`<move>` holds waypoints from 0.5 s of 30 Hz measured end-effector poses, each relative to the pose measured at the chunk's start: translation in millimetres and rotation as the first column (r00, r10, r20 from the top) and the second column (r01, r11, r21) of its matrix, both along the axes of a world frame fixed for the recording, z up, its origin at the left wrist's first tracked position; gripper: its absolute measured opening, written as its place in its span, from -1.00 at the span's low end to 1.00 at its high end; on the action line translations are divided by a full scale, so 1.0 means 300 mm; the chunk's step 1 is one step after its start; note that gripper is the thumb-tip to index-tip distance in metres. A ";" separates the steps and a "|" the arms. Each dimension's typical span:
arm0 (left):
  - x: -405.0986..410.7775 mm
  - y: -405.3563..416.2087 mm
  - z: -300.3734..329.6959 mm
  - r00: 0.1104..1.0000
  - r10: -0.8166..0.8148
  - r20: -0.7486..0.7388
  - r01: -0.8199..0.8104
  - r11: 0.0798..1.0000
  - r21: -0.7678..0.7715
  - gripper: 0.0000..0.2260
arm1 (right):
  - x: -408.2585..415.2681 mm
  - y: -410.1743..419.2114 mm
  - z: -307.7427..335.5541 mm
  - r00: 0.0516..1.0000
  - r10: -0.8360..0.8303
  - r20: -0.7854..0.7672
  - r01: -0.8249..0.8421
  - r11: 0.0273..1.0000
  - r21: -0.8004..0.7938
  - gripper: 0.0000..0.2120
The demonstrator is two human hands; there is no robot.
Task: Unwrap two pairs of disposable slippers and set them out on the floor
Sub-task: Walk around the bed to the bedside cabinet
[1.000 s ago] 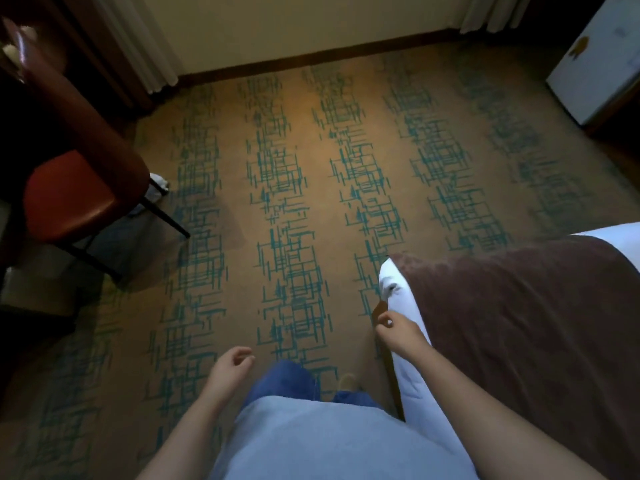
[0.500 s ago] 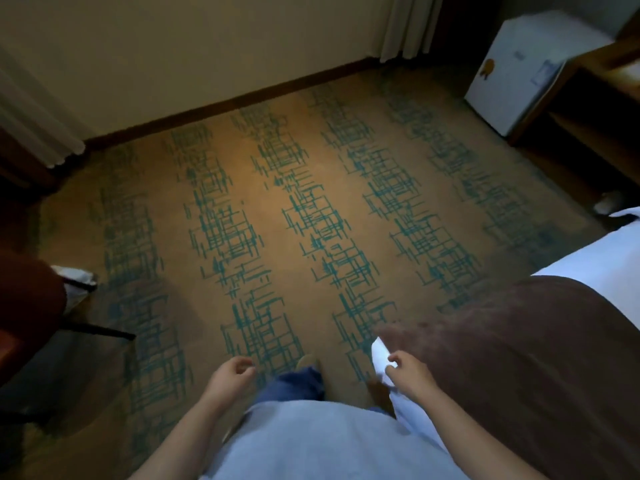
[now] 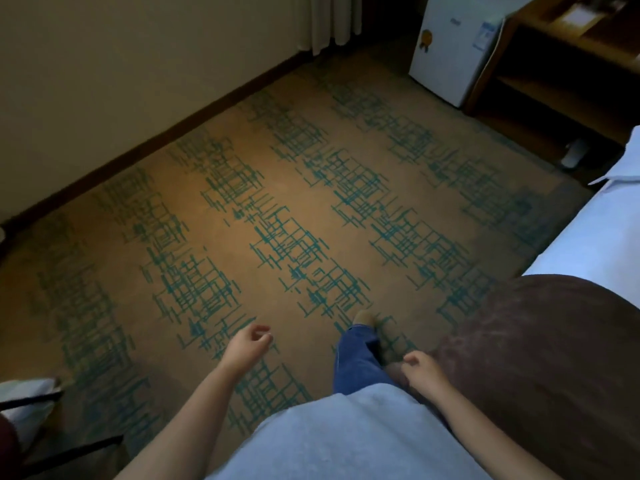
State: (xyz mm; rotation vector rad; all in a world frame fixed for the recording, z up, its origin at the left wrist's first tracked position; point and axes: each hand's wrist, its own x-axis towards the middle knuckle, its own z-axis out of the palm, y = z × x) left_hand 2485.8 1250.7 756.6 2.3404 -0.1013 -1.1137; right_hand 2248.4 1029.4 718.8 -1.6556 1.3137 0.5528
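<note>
No wrapped slippers can be made out for certain. A small pale object (image 3: 575, 155) lies on the floor under the wooden shelf at the far right, too dim to identify. My left hand (image 3: 247, 344) hangs over the patterned carpet (image 3: 214, 237), fingers loosely apart and holding nothing. My right hand (image 3: 420, 370) is curled loosely beside the brown bed runner (image 3: 540, 358), also with nothing in it. My blue-trousered leg and foot (image 3: 360, 344) step forward between the two hands.
The bed with white sheets (image 3: 602, 237) fills the right side. A white mini fridge (image 3: 453, 46) and a wooden shelf unit (image 3: 561, 74) stand at the back right. Black chair legs (image 3: 41, 400) and something white sit at the bottom left. A wall with a dark skirting board (image 3: 173, 129) runs behind.
The view has swung to the right: the red chair has slid almost out at the left, and the fridge and shelf have come in. My right hand has left the bed's white corner.
</note>
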 end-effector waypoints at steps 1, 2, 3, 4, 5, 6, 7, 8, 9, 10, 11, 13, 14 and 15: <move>0.035 -0.044 -0.011 1.000 -0.012 -0.008 0.012 1.000 0.013 -0.74 | 0.035 -0.053 -0.013 1.000 0.004 0.003 -0.004 1.000 -0.005 -0.94; 0.076 -0.091 -0.021 1.000 -0.026 -0.017 0.027 0.999 0.027 -0.75 | 0.080 -0.116 -0.016 1.000 0.002 0.005 -0.002 1.000 -0.005 -0.93; 0.103 -0.118 -0.023 0.999 -0.039 -0.030 0.041 0.998 0.046 -0.75 | 0.116 -0.166 -0.018 1.000 -0.009 0.006 0.009 1.000 -0.001 -0.93; 0.136 -0.154 -0.029 0.998 -0.049 -0.038 0.051 0.997 0.064 -0.75 | 0.158 -0.227 -0.013 1.000 -0.022 0.006 0.022 1.000 -0.002 -0.97; 0.180 -0.207 -0.033 0.998 -0.055 -0.043 0.059 0.995 0.083 -0.75 | 0.207 -0.305 -0.011 0.999 -0.032 0.004 0.032 0.999 -0.012 -0.94; 0.216 -0.251 -0.036 0.997 -0.058 -0.045 0.062 0.993 0.101 -0.76 | 0.251 -0.372 0.004 0.999 -0.036 -0.003 0.035 0.999 -0.016 -0.85; 0.253 -0.297 -0.041 0.998 -0.045 -0.040 0.049 0.993 0.108 -0.76 | 0.298 -0.440 0.017 0.999 -0.043 0.004 0.043 0.999 -0.016 -0.78; 0.292 -0.349 -0.052 0.999 -0.025 -0.034 0.028 0.995 0.099 -0.76 | 0.347 -0.510 0.032 0.998 -0.058 0.017 0.058 0.998 -0.016 -0.74; 0.330 -0.402 -0.062 0.999 -0.005 -0.035 0.008 0.996 0.086 -0.76 | 0.393 -0.579 0.040 0.996 -0.078 0.036 0.079 0.997 -0.013 -0.73; 0.361 -0.454 -0.067 0.999 -0.002 -0.036 0.005 0.997 0.077 -0.76 | 0.434 -0.644 0.052 0.993 -0.102 0.053 0.103 0.995 -0.019 -0.73; 0.386 -0.510 -0.067 0.999 -0.011 -0.035 0.014 0.997 0.074 -0.77 | 0.474 -0.706 0.063 0.992 -0.108 0.061 0.110 0.993 -0.034 -0.73; 0.427 -0.617 -0.069 0.999 -0.011 -0.035 0.013 0.998 0.065 -0.78 | 0.544 -0.812 0.086 0.992 -0.113 0.057 0.116 0.992 -0.055 -0.73; 0.448 -0.670 -0.071 0.999 -0.011 -0.041 0.013 0.998 0.056 -0.79 | 0.574 -0.861 0.097 0.990 -0.128 0.056 0.131 0.990 -0.058 -0.73; 0.472 -0.727 -0.073 0.999 -0.016 -0.052 0.018 0.998 0.053 -0.79 | 0.603 -0.910 0.103 0.989 -0.138 0.052 0.141 0.988 -0.062 -0.73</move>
